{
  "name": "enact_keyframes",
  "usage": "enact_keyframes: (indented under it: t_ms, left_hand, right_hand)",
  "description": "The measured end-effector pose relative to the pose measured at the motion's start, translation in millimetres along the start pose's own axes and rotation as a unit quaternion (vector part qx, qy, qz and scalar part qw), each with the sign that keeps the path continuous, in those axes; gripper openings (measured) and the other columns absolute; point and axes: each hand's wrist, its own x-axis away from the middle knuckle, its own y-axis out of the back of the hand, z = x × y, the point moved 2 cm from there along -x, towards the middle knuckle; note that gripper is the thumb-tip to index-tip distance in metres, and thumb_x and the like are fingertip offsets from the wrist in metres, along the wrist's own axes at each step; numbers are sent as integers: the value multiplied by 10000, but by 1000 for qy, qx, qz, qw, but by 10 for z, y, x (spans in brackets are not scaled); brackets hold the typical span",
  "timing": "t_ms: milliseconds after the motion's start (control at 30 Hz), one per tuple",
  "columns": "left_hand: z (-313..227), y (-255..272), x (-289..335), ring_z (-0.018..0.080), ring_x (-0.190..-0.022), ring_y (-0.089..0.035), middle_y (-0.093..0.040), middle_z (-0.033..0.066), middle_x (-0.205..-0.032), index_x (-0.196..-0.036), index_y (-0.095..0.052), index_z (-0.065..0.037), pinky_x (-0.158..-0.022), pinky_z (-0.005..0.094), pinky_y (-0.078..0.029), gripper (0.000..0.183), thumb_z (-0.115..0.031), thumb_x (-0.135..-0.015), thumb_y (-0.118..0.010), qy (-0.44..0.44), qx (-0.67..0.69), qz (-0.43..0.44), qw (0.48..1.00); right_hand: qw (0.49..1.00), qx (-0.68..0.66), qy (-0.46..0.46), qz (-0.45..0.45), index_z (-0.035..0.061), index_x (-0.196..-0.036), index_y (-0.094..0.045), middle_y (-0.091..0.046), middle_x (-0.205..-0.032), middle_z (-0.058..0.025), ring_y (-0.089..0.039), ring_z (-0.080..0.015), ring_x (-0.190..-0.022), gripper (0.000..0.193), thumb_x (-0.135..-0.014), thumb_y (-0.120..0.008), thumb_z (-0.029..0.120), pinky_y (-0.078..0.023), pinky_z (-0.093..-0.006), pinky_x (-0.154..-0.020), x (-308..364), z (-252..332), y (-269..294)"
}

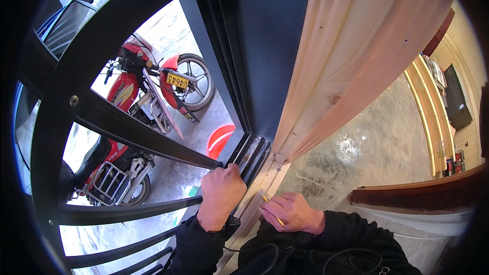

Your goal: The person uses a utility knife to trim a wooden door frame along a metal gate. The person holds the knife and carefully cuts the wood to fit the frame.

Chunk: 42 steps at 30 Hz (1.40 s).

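Note:
My left hand point(220, 193) is closed in a fist against the black metal window frame, where a black bar point(168, 148) meets it. What its fingers hold, if anything, is hidden. Beside it, my right hand point(292, 211) pinches a thin yellow stick point(279, 220), like a pencil or a small brush handle. The stick's upper end reaches the light wooden sill point(259, 193). Dark window tracks point(253, 159) run alongside the sill. A tall, moulded wooden casing point(336, 66) rises from its far end, next to a dark panel point(272, 35).
Beyond the bars stand two red motorcycles point(125, 89) and a red plastic basin point(219, 140). To the right, a curved dark-brown wooden edge point(417, 196) juts in above a whitish surface. Long wooden boards point(430, 117) lean by the far wall. A thin black cable point(351, 252) loops over my dark clothing.

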Motion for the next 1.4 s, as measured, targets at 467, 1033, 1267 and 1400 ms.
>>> enact_keyframes:
  t_ms: [467,1033,1267,1400]
  left_hand:
    - [-160,82,-322,428,-724,-714,-700,242,-756,-782,-708,-6,-638,514,-568,117,-82,-778,-619,-54,-1,36,998]
    - [-124,-206,-408,453,-696,-698,-681,254,-719,-859,-682,-16,-637,550,-560,125,-108,-828,-603,-14,62,0,998]
    - [-73,-306,-365,434,-691,-699,-689,230,-721,-863,-683,-70,-631,546,-558,95,-118,-841,-604,-6,103,-38,994]
    - [-66,-294,-353,433,-734,-703,-702,214,-752,-873,-695,-87,-660,545,-560,100,-116,-845,-604,14,127,-33,991]
  right_hand:
    - [1000,4,-8,3,104,-905,-626,-591,-743,-59,-618,-280,-576,128,-923,-716,193,-497,-395,-529,-7,9,38]
    - [1000,7,-1,-13,94,-879,-638,-622,-745,-54,-629,-259,-575,130,-902,-740,172,-502,-369,-524,-56,20,58]
    - [1000,6,-4,-22,102,-878,-631,-617,-738,-47,-605,-265,-545,135,-904,-742,175,-489,-372,-506,-23,3,25]
    - [1000,10,-3,-24,103,-874,-625,-616,-736,-46,-603,-267,-542,142,-909,-741,177,-486,-372,-504,-21,13,29]
